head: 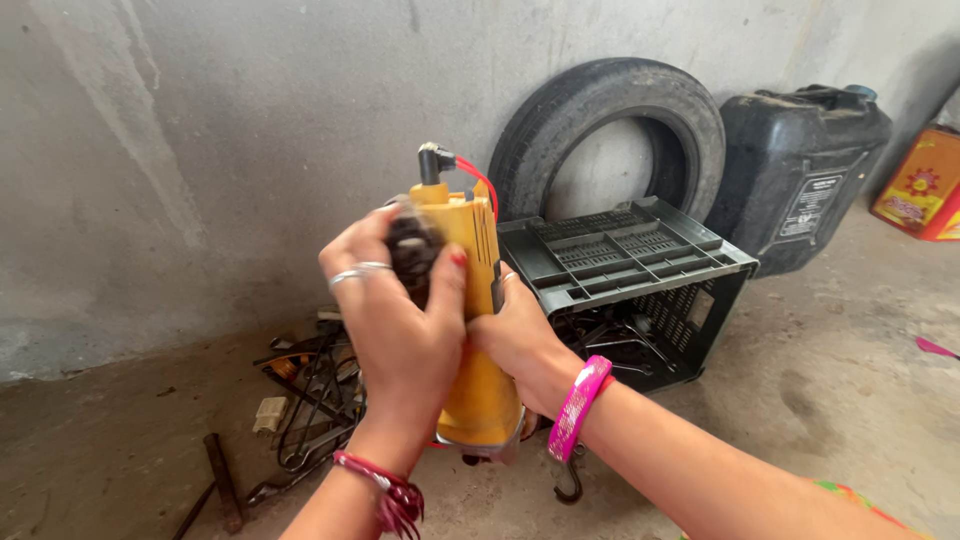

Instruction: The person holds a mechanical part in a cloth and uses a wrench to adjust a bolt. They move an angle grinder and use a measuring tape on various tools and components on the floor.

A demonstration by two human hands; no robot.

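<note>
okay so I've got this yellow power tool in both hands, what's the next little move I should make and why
Probably press the dark part under your left hand squarely into the top of the yellow power tool, while your right hand steadies the body. The part sits at the open end, beside the red wire, and looks not fully seated.

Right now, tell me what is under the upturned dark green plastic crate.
Through the slotted side of the dark green plastic crate, dark metal tools show, tangled beneath. Its solid parts and the right hand hide the rest.
</note>
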